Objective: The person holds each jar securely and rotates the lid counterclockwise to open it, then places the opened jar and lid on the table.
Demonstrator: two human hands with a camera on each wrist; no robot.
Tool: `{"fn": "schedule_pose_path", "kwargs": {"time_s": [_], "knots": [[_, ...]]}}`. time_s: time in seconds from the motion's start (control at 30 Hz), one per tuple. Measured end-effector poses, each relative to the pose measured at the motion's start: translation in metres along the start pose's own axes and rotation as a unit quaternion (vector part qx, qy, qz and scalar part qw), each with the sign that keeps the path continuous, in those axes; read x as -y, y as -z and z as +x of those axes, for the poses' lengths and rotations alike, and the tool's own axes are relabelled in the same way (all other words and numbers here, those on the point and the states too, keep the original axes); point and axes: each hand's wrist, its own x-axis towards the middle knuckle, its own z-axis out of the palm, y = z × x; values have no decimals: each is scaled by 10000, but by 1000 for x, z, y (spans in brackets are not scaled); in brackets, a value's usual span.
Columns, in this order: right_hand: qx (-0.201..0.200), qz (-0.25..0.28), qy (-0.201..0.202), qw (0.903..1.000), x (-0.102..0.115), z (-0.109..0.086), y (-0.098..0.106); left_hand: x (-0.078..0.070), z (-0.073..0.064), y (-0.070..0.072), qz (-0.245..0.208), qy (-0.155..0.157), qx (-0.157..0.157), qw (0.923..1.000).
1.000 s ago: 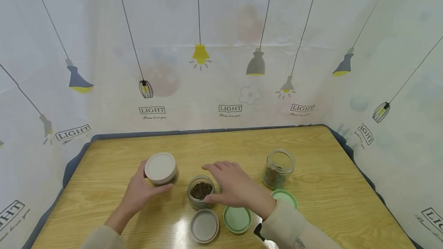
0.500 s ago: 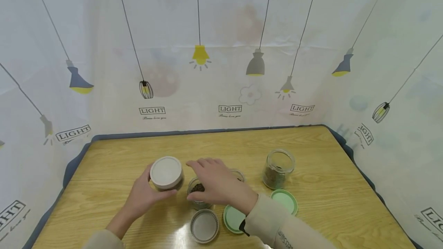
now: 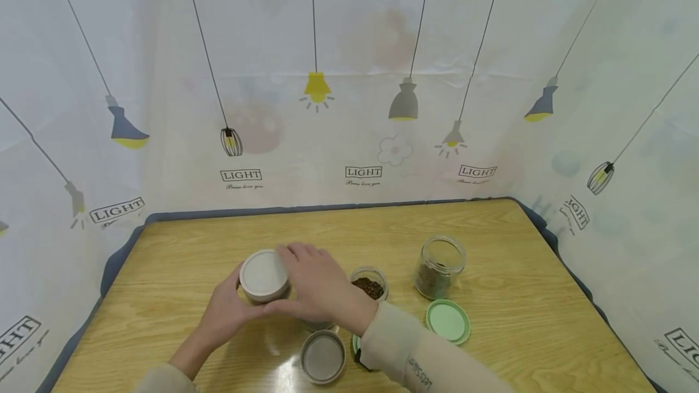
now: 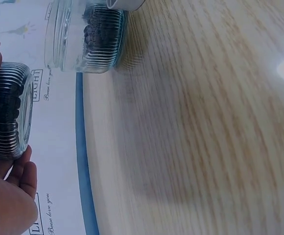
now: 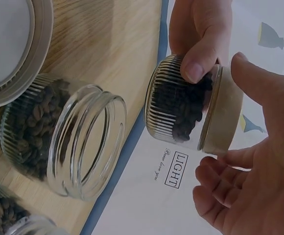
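Note:
My left hand (image 3: pixel 226 314) holds a ribbed glass jar (image 5: pixel 174 105) of dark coffee beans, raised above the table and tilted slightly. A white lid (image 3: pixel 264 275) sits on this jar. At the right side of that lid is my right hand (image 3: pixel 317 287), blurred in the head view. In the right wrist view its thumb and index finger lie at opposite edges of the lid, with the other fingers loosely bent. Under the right hand stands a lidless jar (image 5: pixel 39 127) of beans, mostly hidden in the head view.
Another lidless jar of beans (image 3: pixel 368 287) stands beyond my right forearm, and a taller glass jar (image 3: pixel 437 272) is farther right. A white lid (image 3: pixel 323 356) lies upturned near the front edge. One green lid (image 3: pixel 448 321) shows fully; another (image 3: pixel 356 342) is mostly behind the sleeve.
My right hand has moved left across the table, from over the lidless jar to the white lid. The left hand has brought its jar slightly right and nearer.

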Motion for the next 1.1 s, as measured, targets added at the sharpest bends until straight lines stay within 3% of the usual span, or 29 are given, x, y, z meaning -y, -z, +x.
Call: {"fn": "schedule_pose_path", "kwargs": {"time_s": [0.37, 0.73, 0.93, 1.1], "knots": [[46, -256, -508, 9984, 20, 13, -10, -3, -3, 1, 139, -302, -120, 9994], [-61, -624, -797, 9949, 32, 22, -15, -6, -7, -2, 24, 4, 38, 10000], [-151, -553, -745, 9956, 30, 24, -18, -4, -8, -2, -63, 253, 196, 9995], [-233, -567, -641, 9961, 29, 25, -19, -5, -9, -2, 1, 286, 223, 9993]]}}
